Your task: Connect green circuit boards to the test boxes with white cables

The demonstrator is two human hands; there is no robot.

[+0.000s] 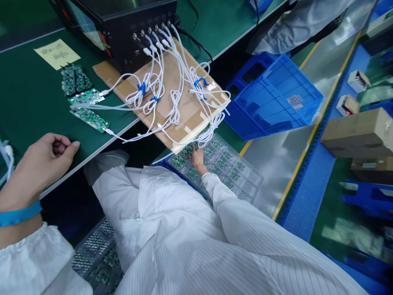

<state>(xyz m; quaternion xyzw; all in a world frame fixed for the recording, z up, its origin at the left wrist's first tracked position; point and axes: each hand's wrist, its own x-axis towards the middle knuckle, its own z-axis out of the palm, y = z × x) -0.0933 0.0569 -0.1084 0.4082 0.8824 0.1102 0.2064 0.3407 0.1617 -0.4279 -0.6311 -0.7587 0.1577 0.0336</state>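
Note:
My left hand (50, 162) rests on the edge of the green tabletop (27, 110), fingers loosely curled, and nothing shows in it. A blue band circles that wrist. Ahead of it lie two green circuit boards (92, 119) with white cables plugged in, and behind them a small pile of darker circuit boards (74, 80). Low at my side, my right hand (198, 159) reaches into a clear plastic tray (256, 180) filled with circuit boards. Its fingers close on a board at the tray's near-left part, partly hidden under hanging cables.
A black test box (123, 37) feeds bundled white cables (175, 106) over a cardboard sheet (193, 123) that overhangs the table edge. Blue crates (276, 98) stand on the floor. Another tray (92, 250) is below left. A person's leg (285, 28) shows at the top right.

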